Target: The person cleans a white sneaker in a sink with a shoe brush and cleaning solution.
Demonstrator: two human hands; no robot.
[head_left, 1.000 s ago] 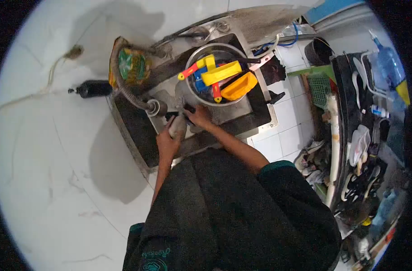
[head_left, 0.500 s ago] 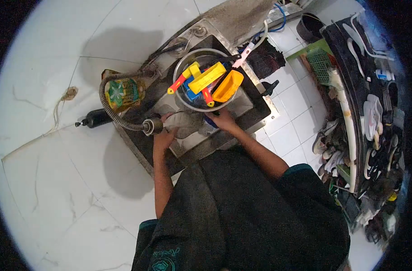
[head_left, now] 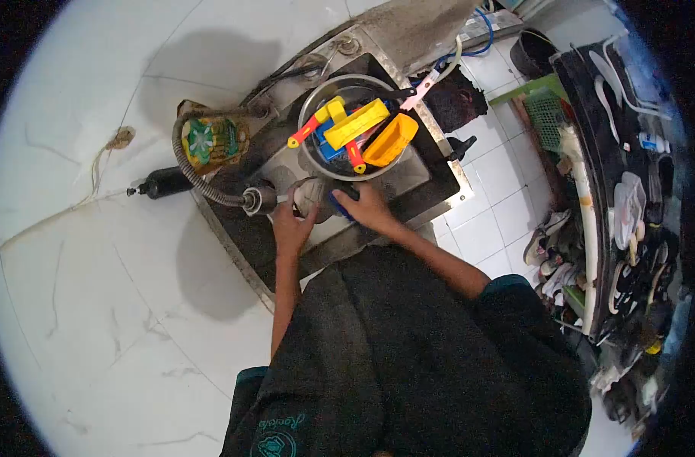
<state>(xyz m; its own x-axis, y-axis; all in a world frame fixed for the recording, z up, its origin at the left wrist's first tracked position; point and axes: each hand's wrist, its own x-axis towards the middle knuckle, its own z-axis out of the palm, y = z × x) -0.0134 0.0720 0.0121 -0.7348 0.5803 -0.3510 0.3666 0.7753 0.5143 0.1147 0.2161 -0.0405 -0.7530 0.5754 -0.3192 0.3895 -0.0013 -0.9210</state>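
Note:
Over the sink [head_left: 420, 171], my left hand [head_left: 293, 228] is closed around the edge of a rounded, pale dish-like thing [head_left: 309, 196]. Its exact kind is too blurred to make out. My right hand [head_left: 369, 209] is closed on a small dark-blue thing [head_left: 341, 204], possibly a scrubbing pad, close to the dish's right side. Just beyond both hands stands a round metal basin [head_left: 308, 156], piled with yellow, red, blue and orange plastic toy-like tools [head_left: 357, 124]. The flexible faucet's head [head_left: 259, 201] is beside my left hand.
A yellow-green packet [head_left: 210, 143] and a dark bottle [head_left: 165, 183] lie on the white counter [head_left: 81, 305] to the left. On the right, a rack [head_left: 591, 251] holds shoes and other items above white floor tiles [head_left: 481, 232].
The dish-like thing has been lifted and tilted, so it appears narrower. My left hand has shifted right, and my right hand has moved slightly left with the blue thing.

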